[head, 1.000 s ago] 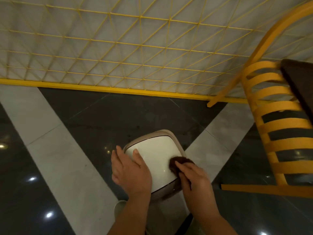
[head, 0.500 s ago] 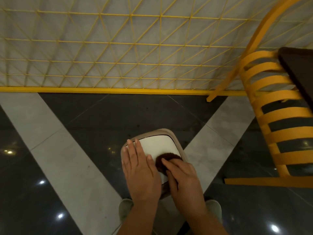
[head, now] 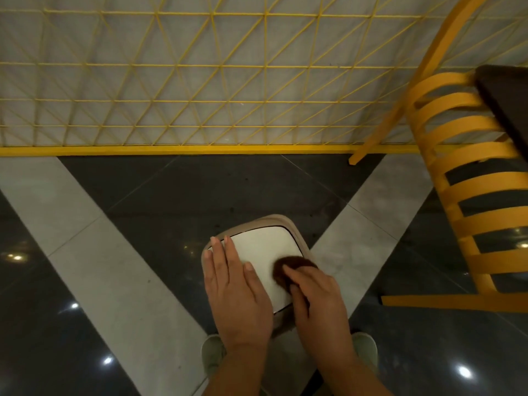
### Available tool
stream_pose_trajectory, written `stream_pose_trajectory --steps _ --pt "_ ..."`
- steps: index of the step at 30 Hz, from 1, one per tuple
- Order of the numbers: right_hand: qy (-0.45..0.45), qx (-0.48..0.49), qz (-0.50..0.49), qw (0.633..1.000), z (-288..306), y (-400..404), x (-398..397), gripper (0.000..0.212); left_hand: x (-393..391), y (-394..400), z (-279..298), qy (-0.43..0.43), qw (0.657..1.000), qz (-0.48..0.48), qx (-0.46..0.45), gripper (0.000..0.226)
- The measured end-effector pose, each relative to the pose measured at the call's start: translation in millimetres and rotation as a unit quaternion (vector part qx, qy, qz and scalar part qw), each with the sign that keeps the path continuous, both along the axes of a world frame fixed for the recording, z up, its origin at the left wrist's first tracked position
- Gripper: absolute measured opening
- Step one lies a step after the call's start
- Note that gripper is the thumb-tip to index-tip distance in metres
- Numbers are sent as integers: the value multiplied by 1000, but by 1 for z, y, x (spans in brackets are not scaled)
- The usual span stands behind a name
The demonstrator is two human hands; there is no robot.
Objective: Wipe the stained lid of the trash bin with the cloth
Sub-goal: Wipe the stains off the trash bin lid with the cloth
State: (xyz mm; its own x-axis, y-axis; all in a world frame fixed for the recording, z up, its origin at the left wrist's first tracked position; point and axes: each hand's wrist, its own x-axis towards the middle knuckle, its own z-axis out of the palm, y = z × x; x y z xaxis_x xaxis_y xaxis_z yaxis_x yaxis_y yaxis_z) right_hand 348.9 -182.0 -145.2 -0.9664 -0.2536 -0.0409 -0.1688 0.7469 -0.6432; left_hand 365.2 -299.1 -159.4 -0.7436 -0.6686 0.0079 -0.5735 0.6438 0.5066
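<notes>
Over on the left it's mostly floor [head: 85,324]: glossy dark tiles with pale grey bands cutting across in a V shape and a few light spots reflecting off them. Running along the top is a yellow wire grid fence [head: 177,81] with a solid yellow bar at its base. Down in the middle sits the trash bin [head: 285,324], beige body with a white lid [head: 260,250] set into its rim, right on the dark tile between the two pale bands. The person's left hand [head: 237,292] lies flat on the left part of the lid, fingers straight and together, fingertips reaching the far left rim, not gripping anything, just pressing down. Right next to it, the right hand [head: 317,298] has its fingers curled over a dark brown cloth [head: 291,267], bunched up and held against the lid's right side near the rim. Two light shoes peek out below the wrists, one [head: 210,352] on the left and one [head: 367,345] on the right. Far right there's a yellow slatted chair [head: 468,178] standing on the tiles, well apart from the bin, with a dark tabletop corner [head: 508,101] above it.
</notes>
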Motion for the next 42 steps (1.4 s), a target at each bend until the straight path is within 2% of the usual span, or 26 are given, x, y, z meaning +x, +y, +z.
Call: stream_pose_trajectory --steps 4,10,14,19,23,29,32,34,38,40,42 --pt "43 -13 69 997 10 -29 -8 36 0 -2 1 30 999 1 21 56" --pt "-40 23 3 999 -6 -32 -56 34 0 0 6 15 1000 18 3 57" --pt "-79 40 -19 996 -11 -1 -48 31 -1 2 7 9 999 32 0 59" --pt "-13 29 31 999 10 -9 -13 31 -1 0 3 10 999 30 -3 52" --pt "14 18 59 998 15 -41 -29 35 1 -1 3 11 1000 18 -1 52" --pt "-124 34 -45 991 -14 -22 -67 32 0 0 2 11 1000 22 1 53" --pt "-156 87 -32 983 -11 -4 -58 29 -1 0 1 9 1000 25 -1 52" --pt "-151 106 -12 983 0 2 -52 28 -1 1 1 8 1000 24 -5 52" --pt "-78 41 23 996 25 -23 -38 32 -2 0 2 15 1000 14 -2 54" --pt "-49 43 35 997 24 -38 -42 34 -2 0 3 12 1000 14 3 55" --pt "-61 50 18 997 13 -45 -58 35 -2 0 5 9 1000 15 8 56"
